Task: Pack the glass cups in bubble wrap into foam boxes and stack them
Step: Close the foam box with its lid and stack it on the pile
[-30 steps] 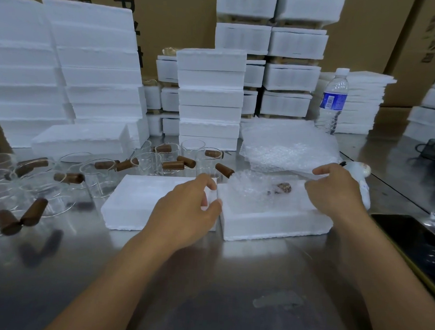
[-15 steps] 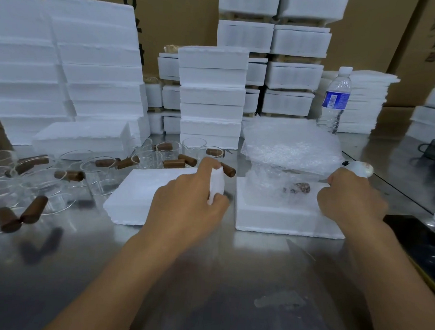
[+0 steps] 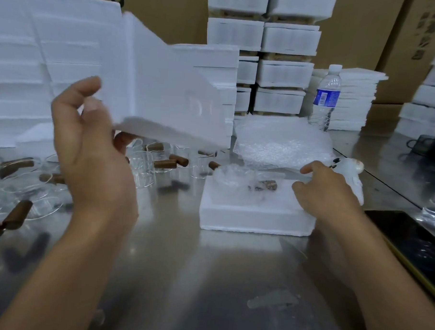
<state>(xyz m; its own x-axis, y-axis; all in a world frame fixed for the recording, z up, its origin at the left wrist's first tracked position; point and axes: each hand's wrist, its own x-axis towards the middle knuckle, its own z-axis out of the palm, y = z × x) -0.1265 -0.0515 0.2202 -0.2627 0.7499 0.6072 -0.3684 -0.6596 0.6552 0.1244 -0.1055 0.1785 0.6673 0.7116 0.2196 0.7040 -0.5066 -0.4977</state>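
Note:
My left hand [image 3: 92, 157] grips a white foam lid [image 3: 164, 97] by its near-left edge and holds it tilted in the air above the table. In front of me sits an open foam box [image 3: 256, 216] with a bubble-wrapped glass cup [image 3: 238, 177] lying in it, the cup's brown handle showing through the wrap. My right hand [image 3: 327, 192] rests with loosely bent fingers on the box's right rim. Several bare glass cups with brown handles [image 3: 162, 160] stand on the table at the left.
A pile of bubble wrap sheets [image 3: 282, 142] lies behind the box. Stacks of foam boxes [image 3: 285, 73] line the back and left. A water bottle [image 3: 325, 97] stands at back right, a dark tablet [image 3: 415, 243] lies at the right edge.
My left hand has lifted the foam lid off the table and tipped it up. The right hand stays at the right side of the box.

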